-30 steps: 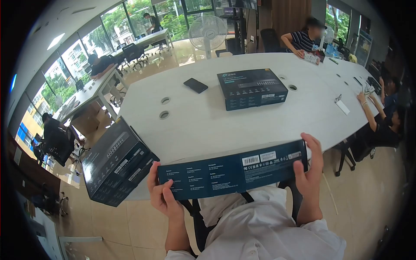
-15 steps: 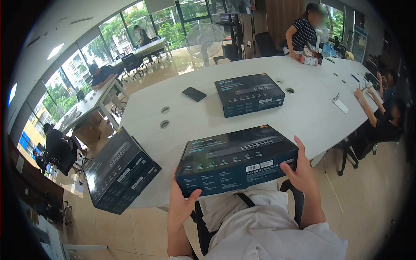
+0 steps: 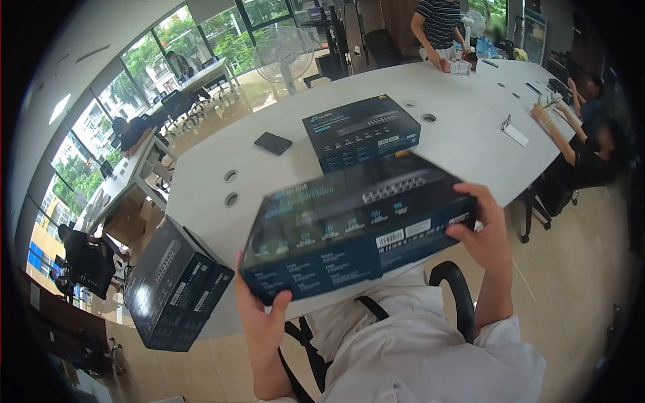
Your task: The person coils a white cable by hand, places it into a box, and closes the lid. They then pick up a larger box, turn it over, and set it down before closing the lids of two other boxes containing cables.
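Between my two hands is a dark blue-black network switch box (image 3: 349, 225), tilted with its right end higher and slightly blurred. My left hand (image 3: 262, 312) grips its lower left end, thumb on the front side. Around the right end, my right hand (image 3: 480, 225) has its fingers on top and its thumb against the front. Just beyond, a second switch box (image 3: 363, 131) of the same kind lies flat on the white table (image 3: 208, 158). Two more such boxes (image 3: 178, 285) are stacked at the table's left edge.
A black phone (image 3: 273, 143) lies left of the far box, near round cable holes (image 3: 232, 199). A white card-like item (image 3: 516, 134) sits to the right. One person (image 3: 440, 27) stands across the table; others sit at the right. A white fan (image 3: 283, 57) stands behind.
Both hands have lifted the held box toward the camera, and it now tilts up at its right end. The head view has shifted slightly, so the surroundings sit farther left.
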Tool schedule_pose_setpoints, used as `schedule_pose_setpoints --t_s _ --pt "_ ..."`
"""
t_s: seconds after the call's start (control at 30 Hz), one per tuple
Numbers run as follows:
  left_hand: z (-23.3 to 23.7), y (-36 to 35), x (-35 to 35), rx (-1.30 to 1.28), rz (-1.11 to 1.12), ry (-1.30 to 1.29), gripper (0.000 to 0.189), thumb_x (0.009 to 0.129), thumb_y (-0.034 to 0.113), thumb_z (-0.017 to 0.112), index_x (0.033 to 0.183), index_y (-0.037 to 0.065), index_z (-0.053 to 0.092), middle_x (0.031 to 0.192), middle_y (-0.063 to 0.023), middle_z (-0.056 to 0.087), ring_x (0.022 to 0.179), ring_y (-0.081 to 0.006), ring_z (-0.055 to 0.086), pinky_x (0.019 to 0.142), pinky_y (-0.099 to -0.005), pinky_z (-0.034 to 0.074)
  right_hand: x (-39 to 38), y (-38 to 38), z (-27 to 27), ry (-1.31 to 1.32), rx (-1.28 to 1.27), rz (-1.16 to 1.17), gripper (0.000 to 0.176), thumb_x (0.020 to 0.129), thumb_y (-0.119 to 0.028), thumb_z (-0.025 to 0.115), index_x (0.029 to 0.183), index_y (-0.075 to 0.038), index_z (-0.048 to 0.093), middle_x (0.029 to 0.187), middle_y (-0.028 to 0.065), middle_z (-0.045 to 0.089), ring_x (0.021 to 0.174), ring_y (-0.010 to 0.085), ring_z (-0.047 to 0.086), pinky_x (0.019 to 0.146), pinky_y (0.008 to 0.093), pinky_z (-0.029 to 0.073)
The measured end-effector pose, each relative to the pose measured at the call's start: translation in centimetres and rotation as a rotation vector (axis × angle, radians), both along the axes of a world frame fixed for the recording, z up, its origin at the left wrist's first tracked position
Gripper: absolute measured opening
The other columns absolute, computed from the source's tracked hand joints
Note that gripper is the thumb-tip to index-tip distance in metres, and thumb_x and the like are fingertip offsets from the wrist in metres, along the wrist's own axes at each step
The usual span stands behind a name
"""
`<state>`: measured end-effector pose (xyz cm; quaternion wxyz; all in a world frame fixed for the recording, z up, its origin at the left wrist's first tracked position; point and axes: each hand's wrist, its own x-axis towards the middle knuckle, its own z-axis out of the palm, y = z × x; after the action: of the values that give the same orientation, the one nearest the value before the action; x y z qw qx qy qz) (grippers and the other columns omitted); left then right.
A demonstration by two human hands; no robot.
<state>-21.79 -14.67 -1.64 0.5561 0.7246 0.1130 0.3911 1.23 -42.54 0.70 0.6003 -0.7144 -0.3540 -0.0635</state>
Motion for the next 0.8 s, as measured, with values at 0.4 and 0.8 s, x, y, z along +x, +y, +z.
schedule_pose_setpoints --t_s 0.4,0.8 --pt "-2.6 7.9 21.0 0.207 0.105 -0.039 0.088 0.076 -0.003 0.077 0.148 0.007 0.028 0.13 -0.0174 0.055 0.112 -0.0247 0.059 0.097 -0.0346 0.047 20.8 7.8 -3.8 -0.16 0.119 -0.037 0.055 0.075 0.005 0.077 0.125 -0.005 0.055 0.122 0.0097 0.061 0.098 0.0146 0.061 0.083 0.0262 0.05" --pt "-6.8 11.5 32.6 0.314 0.133 0.071 0.084 0.075 0.01 0.081 0.144 0.007 0.034 0.123 -0.0211 0.06 0.11 -0.0368 0.061 0.091 -0.0396 0.049 32.3 10.7 -9.0 -0.219 -0.062 -0.091 0.062 0.078 0.004 0.075 0.131 -0.005 0.045 0.12 0.0144 0.058 0.11 0.0222 0.058 0.094 0.0331 0.047"
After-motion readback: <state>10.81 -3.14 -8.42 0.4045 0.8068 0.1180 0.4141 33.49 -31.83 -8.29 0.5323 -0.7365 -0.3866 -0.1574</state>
